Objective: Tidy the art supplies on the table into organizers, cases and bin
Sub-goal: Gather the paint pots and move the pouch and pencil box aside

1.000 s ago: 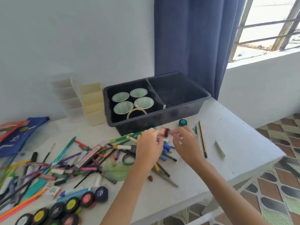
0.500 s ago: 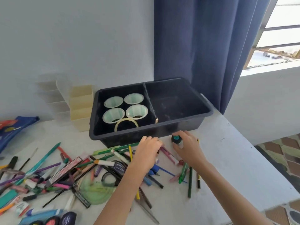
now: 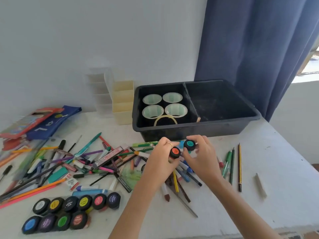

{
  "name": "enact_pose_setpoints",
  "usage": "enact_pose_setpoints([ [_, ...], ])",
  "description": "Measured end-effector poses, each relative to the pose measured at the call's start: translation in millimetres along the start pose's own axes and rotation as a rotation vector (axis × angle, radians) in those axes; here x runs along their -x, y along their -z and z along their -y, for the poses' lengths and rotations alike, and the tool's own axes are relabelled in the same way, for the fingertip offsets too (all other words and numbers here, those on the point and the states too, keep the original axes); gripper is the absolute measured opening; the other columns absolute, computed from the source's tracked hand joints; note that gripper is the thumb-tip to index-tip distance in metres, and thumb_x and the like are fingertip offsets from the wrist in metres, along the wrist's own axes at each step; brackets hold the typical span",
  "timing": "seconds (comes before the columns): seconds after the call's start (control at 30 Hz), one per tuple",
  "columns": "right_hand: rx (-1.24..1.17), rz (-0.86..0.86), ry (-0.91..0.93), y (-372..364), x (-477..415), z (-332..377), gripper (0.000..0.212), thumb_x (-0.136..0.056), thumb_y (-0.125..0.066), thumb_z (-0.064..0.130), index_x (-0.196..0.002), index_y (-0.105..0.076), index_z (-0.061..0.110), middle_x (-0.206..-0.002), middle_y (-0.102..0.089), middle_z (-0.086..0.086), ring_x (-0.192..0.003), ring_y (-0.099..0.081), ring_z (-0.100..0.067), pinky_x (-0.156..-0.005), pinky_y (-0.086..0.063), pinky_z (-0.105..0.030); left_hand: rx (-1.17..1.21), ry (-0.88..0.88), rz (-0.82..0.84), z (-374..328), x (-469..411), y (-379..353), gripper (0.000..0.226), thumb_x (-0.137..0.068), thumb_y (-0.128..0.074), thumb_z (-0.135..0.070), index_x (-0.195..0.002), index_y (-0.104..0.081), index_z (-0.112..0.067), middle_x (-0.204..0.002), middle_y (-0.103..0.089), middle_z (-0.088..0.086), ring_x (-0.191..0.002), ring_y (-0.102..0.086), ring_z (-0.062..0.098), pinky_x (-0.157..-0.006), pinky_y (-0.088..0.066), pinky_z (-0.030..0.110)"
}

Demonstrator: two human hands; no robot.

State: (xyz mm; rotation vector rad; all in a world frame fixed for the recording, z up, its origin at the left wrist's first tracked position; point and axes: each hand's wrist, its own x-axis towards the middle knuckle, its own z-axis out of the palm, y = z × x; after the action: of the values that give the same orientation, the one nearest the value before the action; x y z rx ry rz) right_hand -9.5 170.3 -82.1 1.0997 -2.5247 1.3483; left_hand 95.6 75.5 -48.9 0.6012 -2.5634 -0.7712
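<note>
My left hand (image 3: 161,157) holds a small paint pot with an orange label (image 3: 174,152) in its fingers. My right hand (image 3: 201,157) grips a paint pot with a teal label (image 3: 189,145) right beside it. Both hands hover just in front of the black two-compartment bin (image 3: 248,118), above a heap of pens, pencils and markers (image 3: 103,157). The bin's left half holds several tape rolls (image 3: 164,106); its right half looks bare. A set of paint pots in a clear pack (image 3: 69,211) lies at the front left.
Cream and clear stepped organizers (image 3: 122,102) stand left of the bin against the wall. A blue pencil case (image 3: 51,123) and a red case lie at the far left. Loose pencils (image 3: 239,166) and a grey stick (image 3: 260,185) lie on the right, near the table edge.
My right hand has picked up the teal pot from beside the bin. My left hand now holds the orange pot upright next to it. The camera has swung left.
</note>
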Motion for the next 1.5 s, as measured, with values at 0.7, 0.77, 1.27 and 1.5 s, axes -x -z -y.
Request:
enact_pose_setpoints([
  [0.7, -0.226, 0.074, 0.140, -82.7, 136.8, 130.0, 0.032, -0.075, -0.071, 0.010, -0.106, -0.062, 0.012, -0.098, -0.059, 0.005, -0.088, -0.057, -0.007, -0.076, -0.052, -0.025, 0.137, 0.113, -0.073, 97.9, 156.0, 112.9, 0.033, -0.073, -0.077, -0.017, -0.104, -0.066, -0.017, -0.102, -0.055, -0.004, -0.096, -0.057, 0.009, -0.087, -0.050, 0.031],
  [0.77, -0.242, 0.081, 0.157, -85.3, 144.1, 136.0, 0.032, -0.074, -0.071, 0.008, -0.105, -0.062, 0.011, -0.098, -0.059, 0.003, -0.089, -0.056, -0.004, -0.076, -0.050, -0.019, 0.134, 0.117, -0.054, 102.5, 164.6, 114.9, 0.034, -0.073, -0.077, -0.020, -0.105, -0.067, -0.016, -0.102, -0.056, -0.005, -0.095, -0.057, 0.008, -0.086, -0.050, 0.031],
  [1.27, -0.024, 0.185, 0.161, -92.3, 166.3, 140.7, 0.032, -0.077, -0.071, 0.021, -0.108, -0.063, 0.016, -0.094, -0.054, 0.008, -0.087, -0.045, -0.010, -0.073, -0.033, -0.010, 0.043, 0.053, 0.026, 119.5, 180.2, 110.7, 0.047, -0.077, -0.074, -0.021, -0.121, -0.061, -0.014, -0.098, -0.050, 0.000, -0.095, -0.051, 0.013, -0.084, -0.042, 0.023],
  [1.5, 0.084, 0.211, 0.194, -96.7, 165.9, 142.9, 0.027, -0.078, -0.071, 0.021, -0.101, -0.064, 0.008, -0.092, -0.052, 0.000, -0.088, -0.043, -0.014, -0.073, -0.032, -0.013, 0.003, -0.002, 0.019, 121.4, 182.0, 107.4, 0.034, -0.091, -0.059, -0.019, -0.123, -0.059, -0.007, -0.101, -0.051, 0.000, -0.094, -0.045, 0.004, -0.082, -0.032, 0.011],
])
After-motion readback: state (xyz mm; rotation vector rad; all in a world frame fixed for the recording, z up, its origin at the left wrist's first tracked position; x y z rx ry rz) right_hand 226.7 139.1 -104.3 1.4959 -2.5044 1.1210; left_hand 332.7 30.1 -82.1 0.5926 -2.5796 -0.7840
